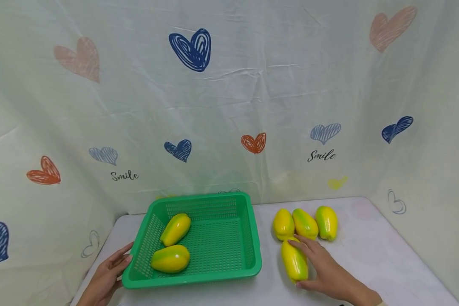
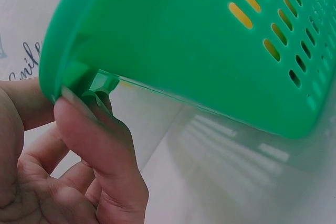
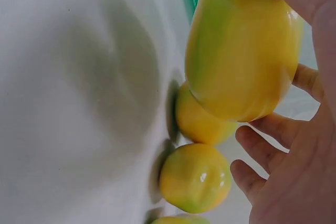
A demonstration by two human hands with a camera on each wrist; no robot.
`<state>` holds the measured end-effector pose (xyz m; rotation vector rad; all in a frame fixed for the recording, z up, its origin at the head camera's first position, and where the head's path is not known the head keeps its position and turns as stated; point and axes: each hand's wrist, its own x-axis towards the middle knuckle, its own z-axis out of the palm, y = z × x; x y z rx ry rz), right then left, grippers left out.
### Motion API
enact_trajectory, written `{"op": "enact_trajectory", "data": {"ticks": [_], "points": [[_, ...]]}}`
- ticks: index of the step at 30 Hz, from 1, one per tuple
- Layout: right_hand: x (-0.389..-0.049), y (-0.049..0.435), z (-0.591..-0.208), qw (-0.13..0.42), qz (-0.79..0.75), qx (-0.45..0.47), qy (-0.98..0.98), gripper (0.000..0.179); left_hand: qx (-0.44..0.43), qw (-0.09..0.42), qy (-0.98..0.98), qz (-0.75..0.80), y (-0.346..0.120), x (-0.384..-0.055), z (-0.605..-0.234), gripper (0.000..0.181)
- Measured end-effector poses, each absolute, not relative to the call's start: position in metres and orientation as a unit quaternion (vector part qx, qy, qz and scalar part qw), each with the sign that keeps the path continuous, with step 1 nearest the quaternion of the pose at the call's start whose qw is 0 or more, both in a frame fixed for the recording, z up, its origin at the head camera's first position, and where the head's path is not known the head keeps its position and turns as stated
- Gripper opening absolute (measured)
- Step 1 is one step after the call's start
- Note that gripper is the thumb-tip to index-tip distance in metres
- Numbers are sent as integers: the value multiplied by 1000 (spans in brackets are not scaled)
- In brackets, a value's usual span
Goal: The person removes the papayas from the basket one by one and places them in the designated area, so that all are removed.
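Green plastic makes up the one basket (image 1: 193,280), which sits at the left of the white-topped table (image 1: 361,272), reaching towards its back edge. Two yellow-green fruits lie inside, both in the left half: the first fruit (image 1: 176,230) slants beside the left wall, the second fruit (image 1: 171,259) lies crosswise near the front left corner.

Four more fruits are outside, to the right of the basket, making six in all. Three form a row towards the table's back edge: the left fruit (image 1: 284,224), the middle fruit (image 1: 305,223) and the right fruit (image 1: 327,223). The fourth fruit (image 1: 295,260) is in front of that row, nearer the table's front edge. The right hand (image 1: 327,267) grips it by its ends, thumb at the near one, fingers at the far one; whether its underside meets the table cannot be told.

The left hand (image 1: 106,274) holds the basket's left rim, thumb on top and fingers curled beneath.

Behind the table's back edge hangs one pale curtain (image 1: 222,110), printed with two pink hearts (image 1: 85,57) and the word "Smile" (image 1: 321,156) twice.
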<state>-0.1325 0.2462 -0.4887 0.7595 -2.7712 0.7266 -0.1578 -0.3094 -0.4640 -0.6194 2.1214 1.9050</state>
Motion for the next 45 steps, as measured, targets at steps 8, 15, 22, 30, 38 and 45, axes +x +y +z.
{"op": "enact_trajectory", "data": {"ticks": [8,15,22,30,38,45], "points": [[-137,247,-499,100,241,278,-924,96,-212,109,724,648,-308,-156,-464,84],[-139,246,-504,76,243,274,-927,96,-220,106,725,644,-307,-157,-463,83],[-141,243,-507,57,239,266,-932,98,-222,107,722,647,-306,-157,-464,79],[-145,242,-511,46,236,263,-934,104,-225,105,724,643,-306,-158,-464,78],[-145,239,-510,16,228,251,-941,106,-222,101,722,647,-306,-156,-464,80],[-143,238,-506,-30,224,226,-947,106,-221,100,724,646,-306,-156,-465,79]]}}
